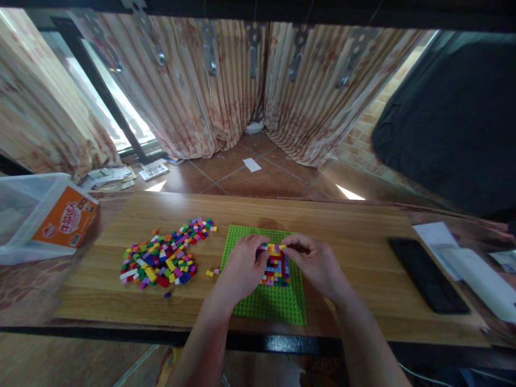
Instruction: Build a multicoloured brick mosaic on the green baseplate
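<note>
A green studded baseplate (pixel 270 309) lies on the wooden table, bearing a multicoloured patch of toy bricks (pixel 276 271) laid close together. My left hand (pixel 244 266) rests over the plate's left part, its fingers curled and closed at the patch's upper left edge; whatever is between them is hidden. At the patch's upper right corner, my right hand (pixel 318 263) pinches a small yellow brick (pixel 283 247) between thumb and fingers. Beside the plate's left edge are a few loose bricks (pixel 210 273), yellow and pink.
Left of the plate spreads a large pile of mixed bricks (pixel 161 263). A clear plastic bin (pixel 34 215) with an orange label stands at the table's left end. Toward the right end lies a black flat object (pixel 427 274), near white papers (pixel 435 239) and a white long object (pixel 484 282).
</note>
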The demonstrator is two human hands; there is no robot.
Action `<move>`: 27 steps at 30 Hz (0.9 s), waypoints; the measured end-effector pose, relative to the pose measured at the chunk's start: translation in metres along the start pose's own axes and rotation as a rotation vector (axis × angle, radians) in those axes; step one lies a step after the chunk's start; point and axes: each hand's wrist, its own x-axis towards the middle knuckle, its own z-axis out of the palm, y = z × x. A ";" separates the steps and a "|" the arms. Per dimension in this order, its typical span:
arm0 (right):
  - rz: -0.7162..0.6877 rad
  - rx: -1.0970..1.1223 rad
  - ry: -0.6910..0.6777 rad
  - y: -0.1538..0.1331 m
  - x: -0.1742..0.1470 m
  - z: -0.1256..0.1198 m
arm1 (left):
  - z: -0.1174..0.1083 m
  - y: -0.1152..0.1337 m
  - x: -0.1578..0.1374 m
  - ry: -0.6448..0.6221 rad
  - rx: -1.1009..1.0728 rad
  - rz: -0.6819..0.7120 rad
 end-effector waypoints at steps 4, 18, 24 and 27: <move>-0.009 -0.027 -0.040 0.005 0.002 -0.002 | -0.001 0.001 0.000 -0.013 0.006 -0.003; -0.009 -0.064 -0.041 0.006 0.000 -0.004 | 0.000 0.002 0.001 -0.013 0.017 -0.026; -0.011 -0.084 -0.059 0.009 0.001 0.001 | 0.000 0.003 0.000 -0.022 0.036 -0.024; -0.017 -0.116 -0.079 0.009 0.001 0.000 | 0.000 0.003 0.000 -0.021 0.038 -0.020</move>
